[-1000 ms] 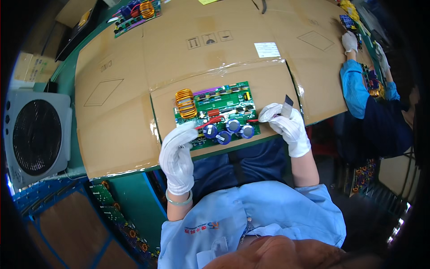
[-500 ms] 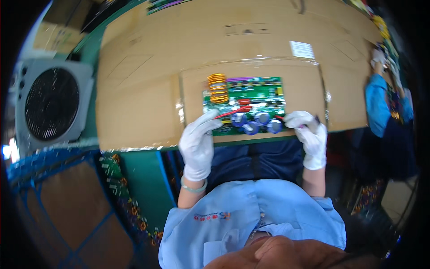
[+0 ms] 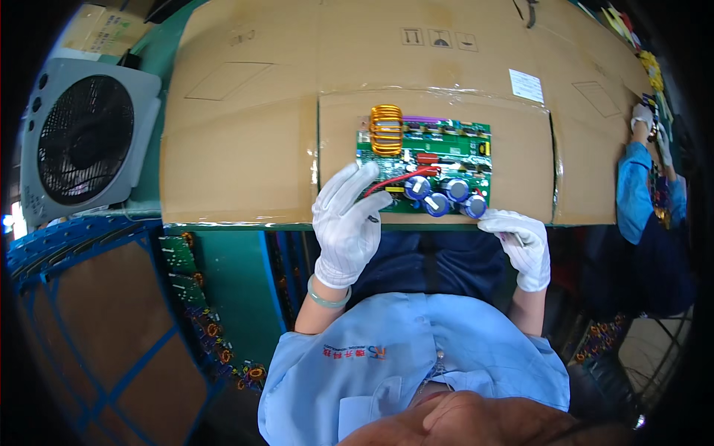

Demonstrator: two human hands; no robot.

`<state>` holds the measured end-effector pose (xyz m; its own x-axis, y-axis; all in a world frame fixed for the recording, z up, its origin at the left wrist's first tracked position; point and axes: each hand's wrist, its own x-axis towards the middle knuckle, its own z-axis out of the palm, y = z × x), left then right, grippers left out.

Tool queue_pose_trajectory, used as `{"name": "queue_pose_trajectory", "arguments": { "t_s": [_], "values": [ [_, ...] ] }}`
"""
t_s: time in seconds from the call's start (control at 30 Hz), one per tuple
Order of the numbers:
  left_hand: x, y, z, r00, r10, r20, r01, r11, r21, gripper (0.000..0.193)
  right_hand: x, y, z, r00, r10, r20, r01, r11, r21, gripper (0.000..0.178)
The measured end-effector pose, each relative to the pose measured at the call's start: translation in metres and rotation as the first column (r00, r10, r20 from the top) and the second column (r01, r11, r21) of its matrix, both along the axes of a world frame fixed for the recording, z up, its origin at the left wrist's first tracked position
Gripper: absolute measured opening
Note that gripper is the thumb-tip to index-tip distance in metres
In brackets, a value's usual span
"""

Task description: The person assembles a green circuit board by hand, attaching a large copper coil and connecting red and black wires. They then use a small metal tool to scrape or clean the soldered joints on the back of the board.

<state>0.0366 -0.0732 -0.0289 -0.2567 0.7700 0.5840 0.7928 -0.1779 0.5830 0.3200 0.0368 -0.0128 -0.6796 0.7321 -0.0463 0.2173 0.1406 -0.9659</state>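
A green circuit board (image 3: 457, 145) lies on the cardboard in front of me. It bears a copper-wound coil (image 3: 386, 130) at its far left and several blue capacitors (image 3: 436, 204) along its near edge. My left hand (image 3: 346, 223), in a white glove, is at the board's near left corner with thumb and fingers apart. A red wire (image 3: 401, 179) runs from mid-board to the gap between them. My right hand (image 3: 522, 247), also gloved, has its fingers bent together at the near right corner; whatever they pinch is hidden.
Flattened cardboard (image 3: 245, 149) with taped seams covers the table. A grey box fan (image 3: 88, 141) stands at the left. Below it, more boards with coils (image 3: 212, 327) line a blue-framed rack (image 3: 141, 372). At the far right another person's blue sleeve (image 3: 632, 186) and gloved hands show.
My left thumb has spread away from the fingers, below the red wire. The right fingertips have come down toward the board's near corner. The whole view has shifted slightly; the board stays on the cardboard.
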Motion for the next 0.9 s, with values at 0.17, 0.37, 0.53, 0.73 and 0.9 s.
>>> {"name": "queue_pose_trajectory", "arguments": {
  "t_s": [0.17, 0.37, 0.53, 0.73, 0.9],
  "values": [
    [0.023, 0.011, 0.012, 0.958, -0.274, -0.080, 0.271, 0.961, -0.056, 0.022, 0.001, 0.014, 0.008, 0.999, 0.026, 0.021, -0.024, 0.993, -0.120, 0.032],
    [0.036, 0.005, 0.021, 0.944, -0.329, 0.033, 0.329, 0.927, -0.177, 0.036, -0.018, 0.074, 0.015, 0.976, -0.143, -0.166, 0.112, 0.977, -0.180, 0.029],
    [0.055, 0.016, 0.019, 0.979, -0.203, 0.017, 0.201, 0.949, -0.243, 0.059, -0.110, 0.104, 0.012, 0.992, 0.055, 0.114, -0.086, 0.950, 0.299, 0.034],
    [0.066, 0.028, 0.007, 0.999, -0.051, 0.008, 0.052, 0.991, -0.125, 0.046, -0.153, 0.104, -0.002, 0.941, 0.109, 0.321, -0.296, 0.725, 0.622, 0.029],
    [0.066, 0.029, -0.001, 0.998, -0.038, -0.044, 0.032, 0.992, -0.124, 0.041, -0.153, 0.103, -0.010, 0.968, 0.153, 0.199, -0.248, 0.697, 0.673, 0.026]
  ]
}}
